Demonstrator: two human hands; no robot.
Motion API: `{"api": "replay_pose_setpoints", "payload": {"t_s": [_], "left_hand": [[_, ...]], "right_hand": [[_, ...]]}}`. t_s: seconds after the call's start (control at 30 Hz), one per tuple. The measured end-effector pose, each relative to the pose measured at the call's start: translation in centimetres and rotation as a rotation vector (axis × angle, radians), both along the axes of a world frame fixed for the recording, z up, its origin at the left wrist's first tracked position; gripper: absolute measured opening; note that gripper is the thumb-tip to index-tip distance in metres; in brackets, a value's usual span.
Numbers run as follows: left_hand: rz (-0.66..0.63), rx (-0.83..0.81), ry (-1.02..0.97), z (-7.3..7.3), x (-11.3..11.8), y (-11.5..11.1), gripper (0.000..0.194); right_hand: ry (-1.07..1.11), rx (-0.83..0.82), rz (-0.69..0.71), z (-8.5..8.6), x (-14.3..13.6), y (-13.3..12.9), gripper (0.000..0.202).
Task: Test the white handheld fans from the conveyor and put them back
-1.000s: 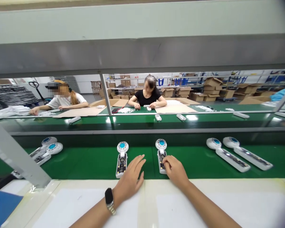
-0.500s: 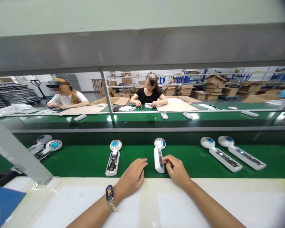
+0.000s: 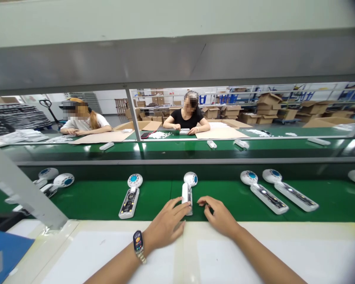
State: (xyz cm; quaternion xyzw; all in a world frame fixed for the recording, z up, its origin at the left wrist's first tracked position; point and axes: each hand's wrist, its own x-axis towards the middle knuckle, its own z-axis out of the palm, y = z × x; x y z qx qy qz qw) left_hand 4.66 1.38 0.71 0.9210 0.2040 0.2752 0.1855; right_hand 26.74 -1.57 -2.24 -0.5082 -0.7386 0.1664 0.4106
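Farther left than in the earlier frame, the white plastic device with round, blue-centred head and long housing (image 3: pixel 185 191) lies tipped sideways on the green conveyor belt (image 3: pixel 156 191), partly under the left hand (image 3: pixel 167 221), whose grip is open; the right hand (image 3: pixel 220 215) is near, its grip half-open; the device looks light, stiff and slick, its exposed black circuit board (image 3: pixel 189 193) fragile, so the housing's side walls suit fingers best

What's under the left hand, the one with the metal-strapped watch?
The bare left hand partly covers the nearer half of a white plastic device with a round, blue-centred head, on a green belt. Whatever lies directly beneath the hand is hidden.
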Motion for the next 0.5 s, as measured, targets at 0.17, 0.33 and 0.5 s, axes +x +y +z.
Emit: {"api": "replay_pose_setpoints", "payload": {"t_s": [0.17,0.33,0.5], "left_hand": [[0.172,0.096,-0.086,-0.9,-0.1,0.8,0.030],[0.345,0.006,-0.123,-1.7,-0.2,1.4,0.020],[0.406,0.137,-0.047,-1.9,-0.4,1.8,0.016]], "right_hand": [[0.022,-0.009,-0.028,-0.2,0.0,0.1,0.024],[0.026,-0.052,-0.037,-0.4,0.1,0.1,0.022],[0.019,-0.074,-0.042,-0.4,0.1,0.0,0.022]]}}
